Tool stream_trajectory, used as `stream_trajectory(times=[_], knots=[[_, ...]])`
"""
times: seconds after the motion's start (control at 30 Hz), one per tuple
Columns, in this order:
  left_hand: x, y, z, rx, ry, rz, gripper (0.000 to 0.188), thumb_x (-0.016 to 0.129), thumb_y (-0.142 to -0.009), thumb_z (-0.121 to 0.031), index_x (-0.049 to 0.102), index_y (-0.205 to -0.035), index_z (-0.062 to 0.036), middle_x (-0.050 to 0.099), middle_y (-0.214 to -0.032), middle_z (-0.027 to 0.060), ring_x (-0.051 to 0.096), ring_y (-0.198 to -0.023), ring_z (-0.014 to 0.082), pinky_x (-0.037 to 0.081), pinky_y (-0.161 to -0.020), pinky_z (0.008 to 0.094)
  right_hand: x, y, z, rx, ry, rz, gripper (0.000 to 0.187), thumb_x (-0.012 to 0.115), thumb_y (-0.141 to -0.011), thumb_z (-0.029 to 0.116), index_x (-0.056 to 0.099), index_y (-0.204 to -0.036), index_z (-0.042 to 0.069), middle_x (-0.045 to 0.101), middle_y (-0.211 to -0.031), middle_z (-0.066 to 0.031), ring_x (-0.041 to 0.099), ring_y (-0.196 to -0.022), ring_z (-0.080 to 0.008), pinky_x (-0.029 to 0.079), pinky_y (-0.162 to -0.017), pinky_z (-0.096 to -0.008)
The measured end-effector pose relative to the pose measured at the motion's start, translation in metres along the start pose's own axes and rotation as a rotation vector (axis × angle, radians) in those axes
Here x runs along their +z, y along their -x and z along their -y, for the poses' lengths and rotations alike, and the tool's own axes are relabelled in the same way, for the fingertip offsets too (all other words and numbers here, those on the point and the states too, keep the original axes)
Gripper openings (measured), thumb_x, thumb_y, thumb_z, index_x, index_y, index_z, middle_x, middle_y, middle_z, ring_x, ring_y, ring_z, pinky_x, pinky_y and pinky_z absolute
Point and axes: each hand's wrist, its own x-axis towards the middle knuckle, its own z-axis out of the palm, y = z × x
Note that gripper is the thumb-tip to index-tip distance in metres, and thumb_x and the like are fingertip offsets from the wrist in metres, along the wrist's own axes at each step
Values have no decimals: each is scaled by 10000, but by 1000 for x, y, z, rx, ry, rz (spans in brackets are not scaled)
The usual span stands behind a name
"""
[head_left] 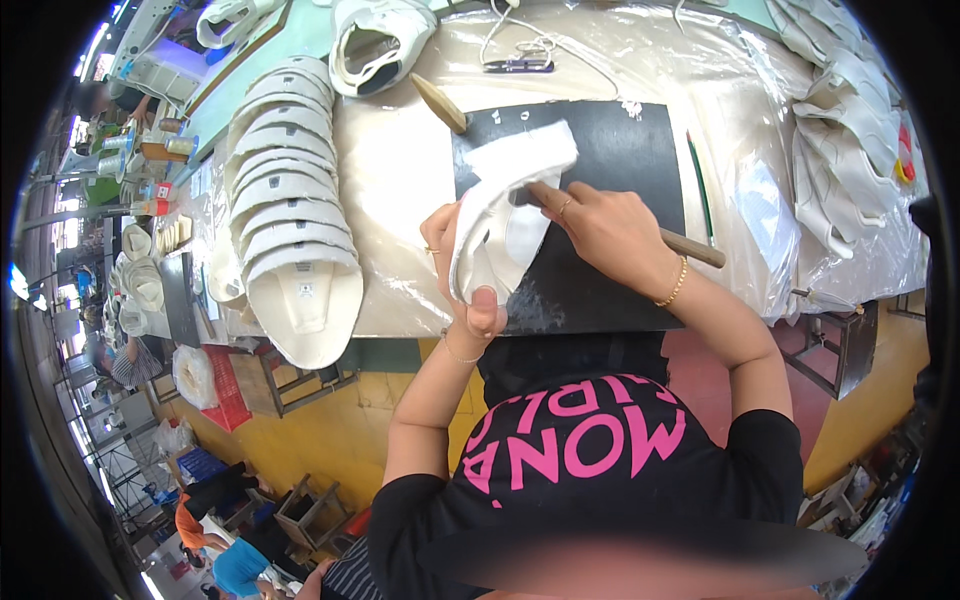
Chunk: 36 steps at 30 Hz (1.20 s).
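Observation:
A white shoe upper [500, 225] is tilted up over a black mat [630, 150]. My left hand [470, 270] is closed around its left side and near end, with the thumb pressed on the near edge. The fingers of my right hand [600, 225] are bent and closed at the upper's opening; a small dark thing shows at their tips. A wooden handle [695, 248] sticks out from under my right wrist. Whether that hand grips it I cannot tell. The thumb of my right hand is hidden.
A row of overlapping white uppers [290, 190] lies at left, and more uppers [845, 150] are piled at right. A wooden piece [438, 103] lies at the mat's far left corner. A green pencil [700, 185] lies right of the mat; small scissors [520, 66] lie beyond it.

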Motion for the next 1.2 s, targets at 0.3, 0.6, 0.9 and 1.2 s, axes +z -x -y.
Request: stream_trajectory(times=[0.3, 0.6, 0.9, 1.2], knots=[[-13, 20, 16, 97, -144, 42, 883, 377, -879, -689, 437, -1353, 53, 454, -1272, 210, 429, -1168, 329, 337, -1016, 462, 17, 7, -1, -95, -64, -74, 293, 570, -952, 227, 617, -1233, 156, 604, -719, -93, 637, -571, -294, 498, -500, -407], [-18, 37, 38, 231, -130, -9, 865, 409, -876, -680, 376, -1393, 13, 446, -1250, 214, 430, -1159, 348, 370, -983, 494, 24, 8, -1, -159, -66, -86, 290, 570, -938, 205, 600, -1223, 160, 603, -696, -83, 626, -544, -285, 490, -474, -409], [-23, 40, 28, 296, -222, 44, 1069, 626, -740, -734, 297, -1425, 18, 392, -1342, 164, 417, -1254, 300, 386, -1044, 461, 24, 12, 0, -158, -111, -30, 255, 557, -933, 209, 622, -1173, 154, 628, -751, -85, 646, -581, -289, 517, -509, -412], [-28, 35, 15, 513, -455, 186, 1140, 610, -731, -772, 221, -1450, 23, 370, -1352, 173, 415, -1249, 300, 375, -1050, 459, 25, 28, -7, -219, -99, 105, 254, 552, -952, 275, 650, -1162, 169, 639, -744, -88, 654, -580, -292, 515, -498, -417]])
